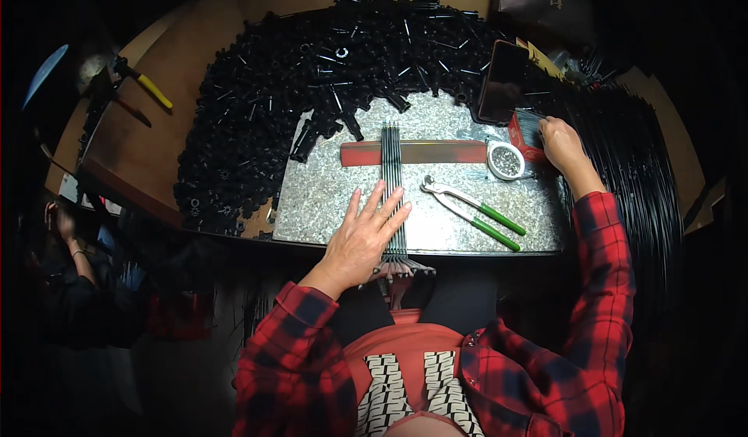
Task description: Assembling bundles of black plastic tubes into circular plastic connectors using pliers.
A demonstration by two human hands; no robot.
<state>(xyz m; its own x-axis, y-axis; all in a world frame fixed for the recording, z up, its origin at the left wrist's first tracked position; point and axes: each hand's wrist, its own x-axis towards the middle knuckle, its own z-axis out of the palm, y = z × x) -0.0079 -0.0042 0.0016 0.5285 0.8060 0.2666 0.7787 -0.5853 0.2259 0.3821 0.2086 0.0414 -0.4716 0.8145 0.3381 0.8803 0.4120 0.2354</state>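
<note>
My left hand [362,238] lies with fingers spread over a row of thin dark rods [391,153], side by side. Their far ends rest across a flat red-and-dark bar [448,152]; the near ends, with small fittings, stick out past the table edge. My right hand [561,145] is at a small red box [527,142] holding thin grey pieces, its fingers curled together; what they pinch is too small to make out. Between the hands lie green-handled end-cutting pliers [475,213]. A round white dish [506,161] of tiny metal pieces stands beside the box.
A large heap of black tubular parts [257,110] covers the table's far and left side. A dark phone-like slab [501,82] leans behind the red box. Long black rods [635,149] hang at the right. Yellow-handled tool [152,90] far left; another person's hand [64,223] lower left.
</note>
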